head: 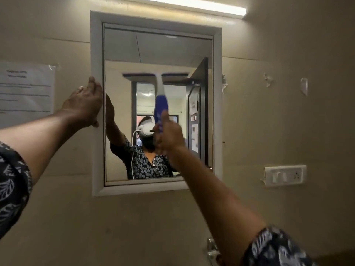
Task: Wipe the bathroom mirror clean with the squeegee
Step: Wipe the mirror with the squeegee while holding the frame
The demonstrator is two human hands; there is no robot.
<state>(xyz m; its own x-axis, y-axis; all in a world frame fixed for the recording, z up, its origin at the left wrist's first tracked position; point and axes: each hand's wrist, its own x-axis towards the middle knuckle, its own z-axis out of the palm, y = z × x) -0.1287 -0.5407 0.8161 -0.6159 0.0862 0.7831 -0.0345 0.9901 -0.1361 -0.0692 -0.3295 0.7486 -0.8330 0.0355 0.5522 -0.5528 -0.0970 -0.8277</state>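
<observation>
The mirror [123,50] hangs on a beige wall in a white frame [97,45]. A squeegee [159,89] with a blue grip and white neck stands upright against the glass. Its dark blade lies level across the mirror's middle, blurred. My right hand [169,134] is wrapped around the blue grip from below. My left hand [85,105] grips the frame's left edge at mid height, palm on the frame and fingers curled round toward the glass. The glass reflects a person with a headset and an open door.
A printed notice [26,89] is taped to the wall left of the mirror. A white switch and socket plate [284,175] sits at the right. A tube light [192,4] glows above. A chrome tap [212,250] shows at the bottom.
</observation>
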